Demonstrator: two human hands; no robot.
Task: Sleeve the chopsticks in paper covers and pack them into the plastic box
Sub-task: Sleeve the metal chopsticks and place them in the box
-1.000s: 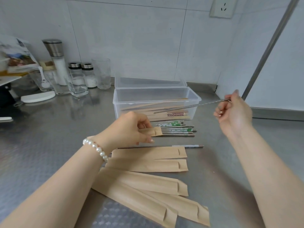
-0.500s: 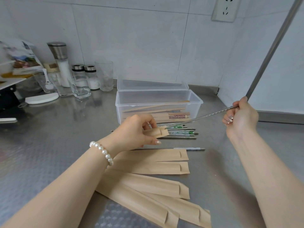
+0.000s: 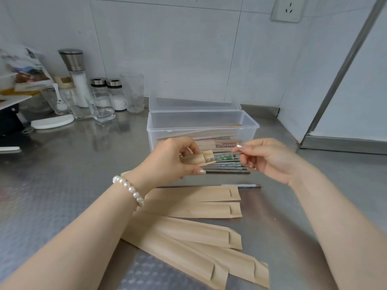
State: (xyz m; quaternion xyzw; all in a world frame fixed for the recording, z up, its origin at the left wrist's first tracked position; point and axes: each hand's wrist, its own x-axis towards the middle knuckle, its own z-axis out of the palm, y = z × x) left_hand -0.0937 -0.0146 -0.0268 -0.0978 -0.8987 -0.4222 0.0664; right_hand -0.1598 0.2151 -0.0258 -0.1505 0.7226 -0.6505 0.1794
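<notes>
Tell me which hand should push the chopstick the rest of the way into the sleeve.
Right. The right hand already pinches the chopstick at its free end, while the left hand grips the paper sleeve.

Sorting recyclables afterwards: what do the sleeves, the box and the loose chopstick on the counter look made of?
Sleeves: matte brown kraft-like paper, creased. Box: clear, slightly frosted plastic; contents show through. Loose chopstick: probably steel, thin, grey and shiny.

Back left of the steel counter (image 3: 62, 168) is pretty cluttered: tall grinder (image 3: 75, 76), two little chrome-capped shakers (image 3: 109, 93), a couple of clear glasses (image 3: 132, 92), a white lid-looking thing (image 3: 52, 123). Wall socket (image 3: 287, 9) sits up on the tiles.
</notes>
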